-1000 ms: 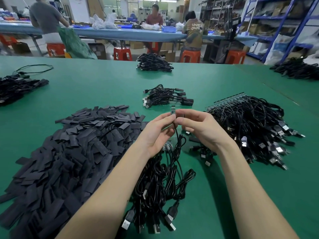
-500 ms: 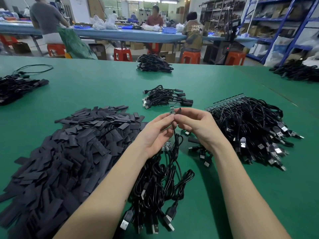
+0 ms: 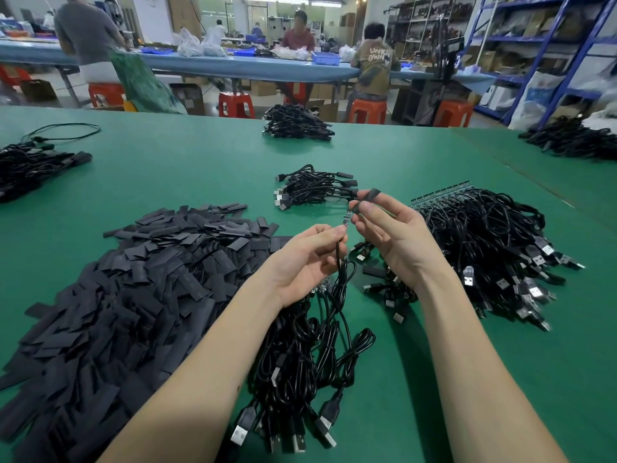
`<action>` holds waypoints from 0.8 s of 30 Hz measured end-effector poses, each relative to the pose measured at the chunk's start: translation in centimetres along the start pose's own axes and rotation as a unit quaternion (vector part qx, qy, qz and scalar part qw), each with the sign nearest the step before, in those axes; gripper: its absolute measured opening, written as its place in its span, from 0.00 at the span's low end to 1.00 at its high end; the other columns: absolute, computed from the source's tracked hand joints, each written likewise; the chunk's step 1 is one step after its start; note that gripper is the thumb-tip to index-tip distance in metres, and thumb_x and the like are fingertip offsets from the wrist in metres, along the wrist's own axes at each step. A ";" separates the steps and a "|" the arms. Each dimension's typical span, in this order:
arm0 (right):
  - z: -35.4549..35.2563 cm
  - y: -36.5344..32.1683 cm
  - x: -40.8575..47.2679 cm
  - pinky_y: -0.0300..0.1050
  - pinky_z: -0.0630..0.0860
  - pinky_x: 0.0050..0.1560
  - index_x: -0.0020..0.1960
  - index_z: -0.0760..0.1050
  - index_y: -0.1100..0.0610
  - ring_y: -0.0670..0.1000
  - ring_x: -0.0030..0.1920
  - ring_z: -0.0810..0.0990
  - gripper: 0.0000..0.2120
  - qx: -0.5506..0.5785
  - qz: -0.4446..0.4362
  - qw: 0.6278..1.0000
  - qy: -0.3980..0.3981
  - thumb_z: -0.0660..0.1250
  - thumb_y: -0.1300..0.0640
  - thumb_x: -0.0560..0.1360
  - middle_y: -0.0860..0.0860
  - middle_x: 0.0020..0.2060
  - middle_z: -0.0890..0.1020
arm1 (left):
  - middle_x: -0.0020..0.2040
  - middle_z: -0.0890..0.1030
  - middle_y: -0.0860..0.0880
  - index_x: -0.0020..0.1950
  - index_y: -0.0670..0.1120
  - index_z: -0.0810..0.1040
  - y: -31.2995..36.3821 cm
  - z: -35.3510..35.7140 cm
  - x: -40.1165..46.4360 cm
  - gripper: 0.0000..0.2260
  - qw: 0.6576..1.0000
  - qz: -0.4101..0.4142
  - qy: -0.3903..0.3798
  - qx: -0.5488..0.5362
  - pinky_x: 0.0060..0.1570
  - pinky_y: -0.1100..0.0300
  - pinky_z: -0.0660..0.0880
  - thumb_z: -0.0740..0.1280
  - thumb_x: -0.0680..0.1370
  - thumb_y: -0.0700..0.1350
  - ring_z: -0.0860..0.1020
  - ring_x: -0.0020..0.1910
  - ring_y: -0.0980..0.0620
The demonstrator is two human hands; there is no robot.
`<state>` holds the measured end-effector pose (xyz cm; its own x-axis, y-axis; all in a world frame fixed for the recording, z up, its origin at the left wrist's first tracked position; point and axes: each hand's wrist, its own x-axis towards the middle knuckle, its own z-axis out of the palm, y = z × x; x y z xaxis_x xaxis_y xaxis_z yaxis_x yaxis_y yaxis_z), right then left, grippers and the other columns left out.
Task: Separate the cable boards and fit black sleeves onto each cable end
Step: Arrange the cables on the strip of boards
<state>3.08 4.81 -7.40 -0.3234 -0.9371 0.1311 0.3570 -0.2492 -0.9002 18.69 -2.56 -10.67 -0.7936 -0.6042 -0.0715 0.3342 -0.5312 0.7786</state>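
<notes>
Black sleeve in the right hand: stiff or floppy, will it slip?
The black sleeve looks thin, flat and probably light. It juts from the right hand pinch unsagging, so likely fairly stiff over its length. Smooth-looking surface may slip in a light pinch.

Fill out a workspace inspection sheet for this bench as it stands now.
Surface: green table.
Job's things: heap of black sleeves; small cable board, bare, on a cable end.
Clutter: nothing seen.
Grippers: left hand pinches the cable below the board; right hand pinches one sleeve, not yet fitted.
Cables: loose bundle under the hands; unseparated pile; sleeved batch.
Surroundings: seated workers, blue shelving.
</notes>
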 end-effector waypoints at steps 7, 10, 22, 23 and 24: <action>-0.1 -0.1 -0.1 0.36 0.80 0.48 0.52 0.82 0.60 0.47 0.46 0.86 0.13 -0.013 -0.007 1.000 0.007 0.75 0.63 0.67 0.54 0.45 0.88 | 0.38 0.80 0.51 0.43 0.47 0.72 0.2 0.3 -0.1 0.10 1.000 0.000 -0.008 0.019 0.30 0.70 0.71 0.73 0.72 0.43 0.78 0.34 0.58; -0.2 -0.3 -0.2 0.36 0.80 0.48 0.49 0.83 0.59 0.47 0.46 0.86 0.11 -0.028 -0.007 1.000 0.003 0.76 0.63 0.66 0.55 0.45 0.87 | 0.37 0.81 0.52 0.44 0.48 0.71 0.5 0.4 -0.3 0.12 0.999 0.005 -0.007 0.040 0.29 0.70 0.71 0.74 0.71 0.42 0.78 0.34 0.58; -0.9 -1.5 -1.0 0.35 0.80 0.46 0.45 0.88 0.52 0.45 0.46 0.86 0.09 -0.070 0.068 0.990 -0.102 0.73 0.64 0.69 0.52 0.46 0.88 | 0.38 0.81 0.49 0.45 0.47 0.67 3.1 -0.7 -1.5 0.15 0.973 -0.004 -0.099 0.211 0.34 0.67 0.74 0.74 0.74 0.37 0.79 0.36 0.53; -1.0 -1.6 -1.1 0.35 0.81 0.46 0.45 0.88 0.52 0.45 0.47 0.86 0.09 -0.072 0.073 0.988 -0.115 0.73 0.64 0.69 0.52 0.46 0.88 | 0.38 0.81 0.50 0.45 0.48 0.67 3.2 -0.8 -1.5 0.15 0.969 -0.006 -0.103 0.223 0.35 0.67 0.74 0.74 0.74 0.37 0.79 0.36 0.53; -1.1 -1.7 -1.1 0.35 0.81 0.47 0.46 0.87 0.52 0.45 0.47 0.86 0.10 -0.074 0.079 0.986 -0.128 0.74 0.63 0.69 0.52 0.46 0.88 | 0.37 0.81 0.50 0.45 0.48 0.67 3.2 -0.7 -1.6 0.15 0.966 -0.009 -0.109 0.233 0.36 0.67 0.75 0.73 0.74 0.37 0.79 0.36 0.54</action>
<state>1.92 6.56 -6.50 -0.0361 -0.9970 0.0680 0.2473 -0.0748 -0.9660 21.40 -3.77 -8.49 -0.9018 -0.4320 0.0063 0.0948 -0.1837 0.9784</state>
